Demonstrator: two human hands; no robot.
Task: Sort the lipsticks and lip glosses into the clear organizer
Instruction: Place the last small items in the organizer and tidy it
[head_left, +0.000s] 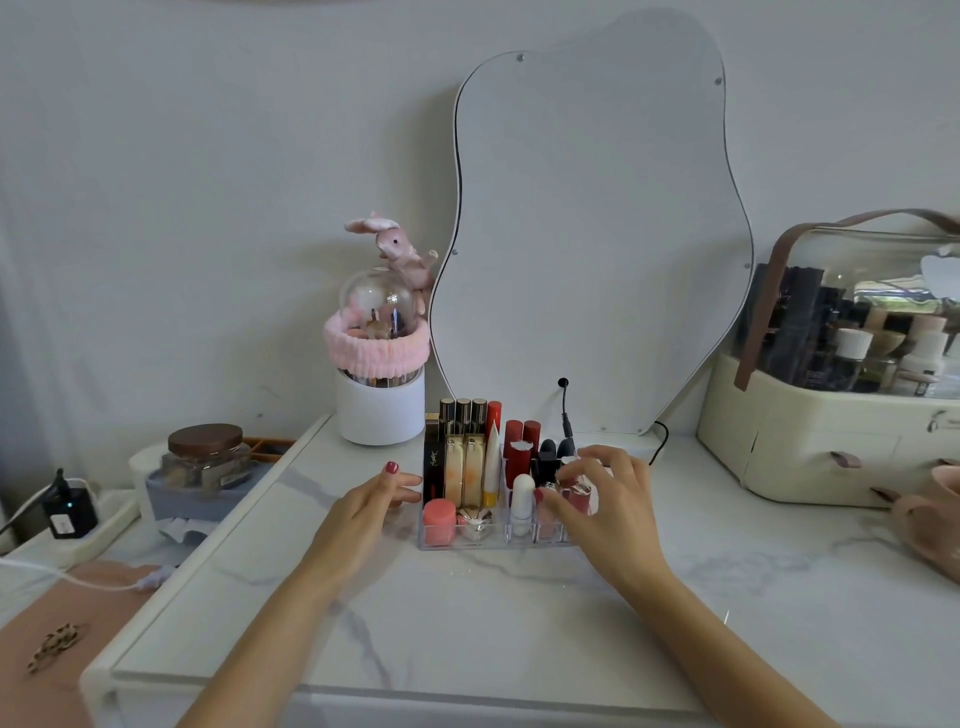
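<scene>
**Both hands at the clear organizer on the marble top**

Two bare forearms are reaching in from the near edge across the white marble-patterned tabletop (519, 623). On the left, the left hand (363, 501) is lying loose and released on the surface, holding nothing, its fingers stretching toward the left wall of the clear organizer (467, 540); whether the fingertips are touching that wall I cannot tell. On the right, the right hand (608, 499) is hovering over the organizer's right end, its fingers pinching around a pink lip gloss (579, 496) that is standing in a near-right compartment.

Standing upright in the organizer's far-left compartments are a black tube (434, 462) and gold-capped lipsticks (462, 462), with a white-and-yellow tube (491, 467) just beside them. Red lipsticks (519, 447) are filling the middle. Along the near row a pink round pot (439, 519) is sitting at the left, a gold-and-white item (475, 522) next to it, and a white stick (522, 501) further right.

Leaning against the far wall is a wavy-edged mirror (597, 234). Far left of the organizer a white brush holder (379, 410) is carrying a pink band and a toy rabbit (395, 249). At the far right a cream cosmetics case (831, 447) is holding bottles under a clear lid.
</scene>
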